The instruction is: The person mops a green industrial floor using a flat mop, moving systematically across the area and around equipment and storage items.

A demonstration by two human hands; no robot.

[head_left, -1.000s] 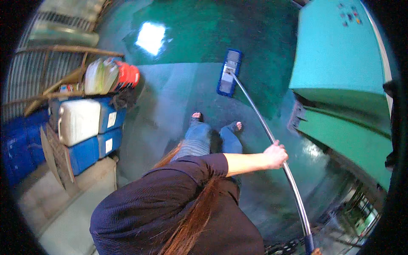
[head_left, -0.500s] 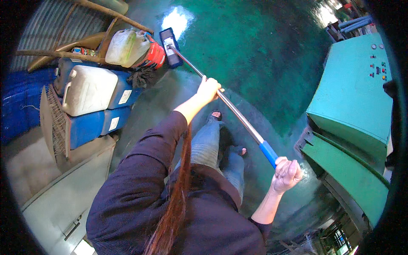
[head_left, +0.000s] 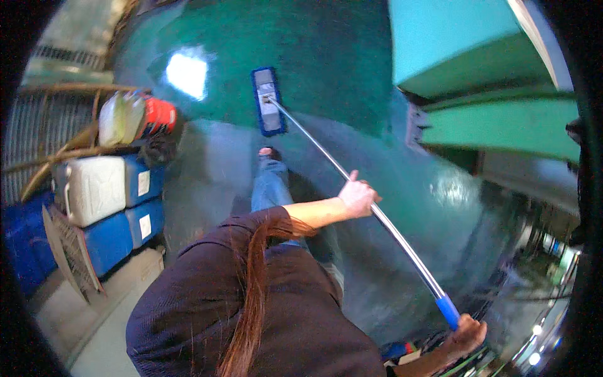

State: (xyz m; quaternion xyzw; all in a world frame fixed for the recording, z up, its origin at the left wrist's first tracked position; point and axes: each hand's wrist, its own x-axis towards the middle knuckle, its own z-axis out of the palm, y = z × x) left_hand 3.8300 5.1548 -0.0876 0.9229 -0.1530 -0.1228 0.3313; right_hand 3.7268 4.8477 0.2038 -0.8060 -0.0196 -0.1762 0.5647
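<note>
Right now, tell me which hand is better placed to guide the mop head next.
Likely the left hand: it grips the metal pole partway down, nearer the mop head. The right hand holds the blue grip at the pole's far end.

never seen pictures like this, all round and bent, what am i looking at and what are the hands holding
This view looks down from a fisheye camera on a person's head, so straight edges curve. No robot here: these are the wearer's own bare hands. The left hand grips the metal pole of a flat mop partway along; the right hand holds the blue grip at its end. The blue-edged mop head lies on the green floor. A white jug stands among blue containers at left.
</note>
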